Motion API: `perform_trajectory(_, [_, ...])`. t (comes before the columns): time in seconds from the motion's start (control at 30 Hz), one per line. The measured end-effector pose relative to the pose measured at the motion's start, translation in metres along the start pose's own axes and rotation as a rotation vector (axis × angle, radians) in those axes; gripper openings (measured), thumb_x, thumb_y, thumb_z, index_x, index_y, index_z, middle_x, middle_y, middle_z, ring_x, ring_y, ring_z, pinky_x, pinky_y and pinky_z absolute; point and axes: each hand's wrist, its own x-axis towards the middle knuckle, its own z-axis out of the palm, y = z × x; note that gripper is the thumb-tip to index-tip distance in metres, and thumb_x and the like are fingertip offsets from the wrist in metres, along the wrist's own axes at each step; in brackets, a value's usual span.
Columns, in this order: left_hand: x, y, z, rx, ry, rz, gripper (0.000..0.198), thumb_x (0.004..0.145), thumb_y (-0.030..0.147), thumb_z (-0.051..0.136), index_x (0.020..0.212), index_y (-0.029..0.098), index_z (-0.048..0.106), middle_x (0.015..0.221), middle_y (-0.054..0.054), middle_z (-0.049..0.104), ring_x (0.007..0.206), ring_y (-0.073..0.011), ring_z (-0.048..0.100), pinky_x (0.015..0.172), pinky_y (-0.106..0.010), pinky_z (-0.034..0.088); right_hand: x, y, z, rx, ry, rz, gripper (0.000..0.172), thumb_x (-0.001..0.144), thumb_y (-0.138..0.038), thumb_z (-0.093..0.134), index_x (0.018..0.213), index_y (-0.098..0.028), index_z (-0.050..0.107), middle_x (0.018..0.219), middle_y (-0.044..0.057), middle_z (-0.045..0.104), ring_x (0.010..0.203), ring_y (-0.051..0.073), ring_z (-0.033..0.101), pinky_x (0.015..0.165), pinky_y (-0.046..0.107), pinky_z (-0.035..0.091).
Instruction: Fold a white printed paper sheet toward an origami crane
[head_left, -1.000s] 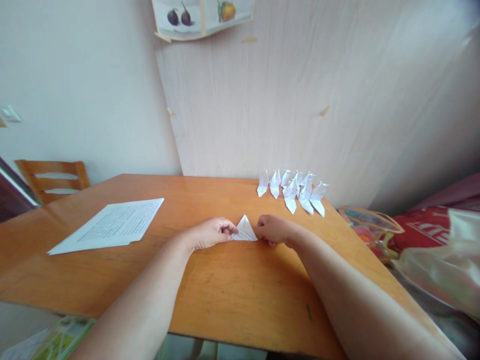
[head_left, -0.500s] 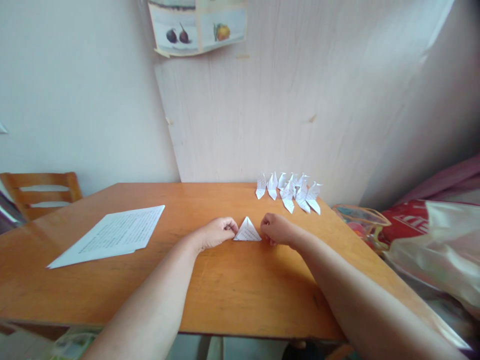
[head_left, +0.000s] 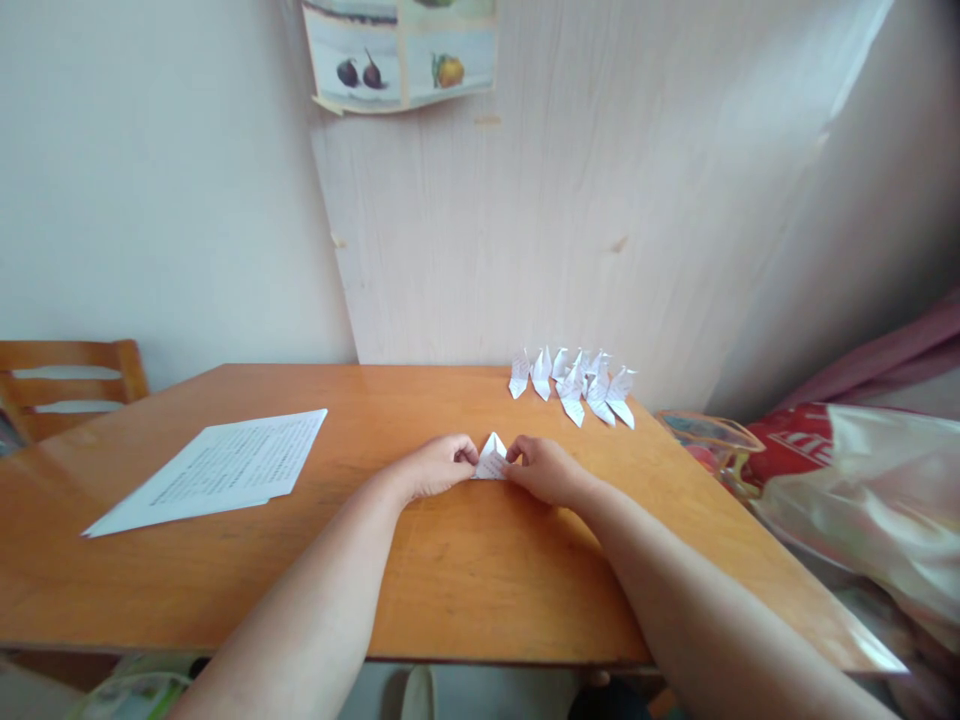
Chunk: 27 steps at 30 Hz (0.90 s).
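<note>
A small folded paper triangle point(head_left: 491, 460), white with printed lines, lies on the wooden table between my hands with its tip pointing away from me. My left hand point(head_left: 442, 466) is closed on its left corner, thumb and fingers pinched together. On the other side, my right hand point(head_left: 546, 468) pinches the right corner, and its fingers cover that edge. Farther back to the right stand several folded paper cranes point(head_left: 574, 392), grouped close together.
A stack of printed paper sheets point(head_left: 217, 465) lies on the left of the table point(head_left: 450, 600). A wooden chair point(head_left: 71, 375) stands beyond the left edge. Bags point(head_left: 840, 490) are heaped past the right edge. The wall point(head_left: 480, 240) rises behind the table.
My right hand has moved left onto the paper triangle and now covers its right corner. My left hand stays at the left corner. The view has shifted slightly.
</note>
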Motion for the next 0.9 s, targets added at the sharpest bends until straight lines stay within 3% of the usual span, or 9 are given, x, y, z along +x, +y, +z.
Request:
perform_trajectory(0.2, [-0.001,0.005,-0.001,-0.034,0.071,0.03,0.017,0.078,0.022,0.052,0.093,0.019,0.061,0.088,-0.001,0.064,0.084,-0.0174,0.059,0.074,-0.026,0.045,-0.006,-0.005,-0.008,0.228,-0.018,-0.033,0.01,0.082,-0.028,0.053,0.08,-0.018,0.056,0.065,-0.004,0.05,0.057,0.01,0.044,0.051,0.022,0.03])
perform_trajectory(0.33, [-0.001,0.009,0.0,-0.014,0.175,0.068,0.03,0.076,0.015,0.052,0.105,0.021,0.058,0.08,0.002,0.055,0.07,-0.0142,0.051,0.063,-0.025,0.041,-0.009,-0.009,-0.018,0.697,-0.073,0.05,0.017,0.081,-0.032,0.055,0.072,-0.02,0.048,0.052,-0.008,0.037,0.044,0.008,0.029,0.043,0.023,0.017])
perform_trajectory(0.43, [-0.001,0.015,0.003,-0.003,0.29,0.177,0.028,0.076,0.018,0.06,0.104,0.021,0.06,0.085,0.001,0.055,0.071,-0.0136,0.05,0.067,-0.025,0.042,-0.007,-0.006,-0.021,0.956,-0.121,0.071,0.025,0.076,-0.032,0.062,0.064,-0.021,0.043,0.049,-0.008,0.035,0.04,0.006,0.025,0.041,0.025,0.01])
perform_trajectory(0.57, [-0.001,0.024,0.004,0.005,0.373,0.285,0.011,0.079,0.024,0.066,0.088,0.019,0.064,0.089,-0.001,0.057,0.076,-0.0143,0.052,0.072,-0.027,0.042,-0.005,-0.004,-0.019,1.047,-0.148,0.074,0.028,0.075,-0.031,0.064,0.061,-0.02,0.043,0.049,-0.008,0.035,0.039,0.006,0.024,0.04,0.025,0.01])
perform_trajectory(0.63, [-0.003,0.028,0.002,-0.017,0.374,0.283,0.007,0.081,0.024,0.065,0.084,0.018,0.065,0.085,-0.001,0.056,0.076,-0.0144,0.051,0.072,-0.027,0.04,-0.006,-0.006,-0.019,1.001,-0.097,0.054,0.027,0.078,-0.035,0.064,0.063,-0.02,0.046,0.051,-0.007,0.037,0.041,0.006,0.026,0.041,0.025,0.013])
perform_trajectory(0.73, [-0.006,0.031,0.0,-0.135,0.368,0.224,0.009,0.083,0.026,0.064,0.085,0.018,0.064,0.08,0.0,0.057,0.074,-0.0142,0.05,0.071,-0.027,0.039,-0.01,-0.012,-0.02,0.87,0.101,-0.069,0.028,0.085,-0.047,0.062,0.078,-0.019,0.058,0.065,-0.003,0.053,0.055,0.01,0.044,0.047,0.024,0.03])
perform_trajectory(0.8, [-0.008,0.033,-0.001,-0.28,0.347,0.19,0.012,0.085,0.029,0.063,0.087,0.017,0.063,0.081,0.001,0.06,0.076,-0.0143,0.052,0.073,-0.027,0.04,-0.013,-0.015,-0.021,0.807,0.193,-0.181,0.031,0.086,-0.05,0.062,0.1,-0.022,0.064,0.094,0.003,0.065,0.082,0.015,0.057,0.063,0.026,0.041])
perform_trajectory(0.9, [-0.01,0.034,-0.001,-0.454,0.324,0.163,0.017,0.085,0.032,0.064,0.089,0.016,0.061,0.085,0.0,0.062,0.081,-0.015,0.054,0.079,-0.028,0.04,-0.014,-0.016,-0.018,0.7,0.213,-0.284,0.048,0.081,-0.048,0.069,0.124,-0.03,0.06,0.131,0.005,0.057,0.116,0.022,0.052,0.084,0.032,0.043])
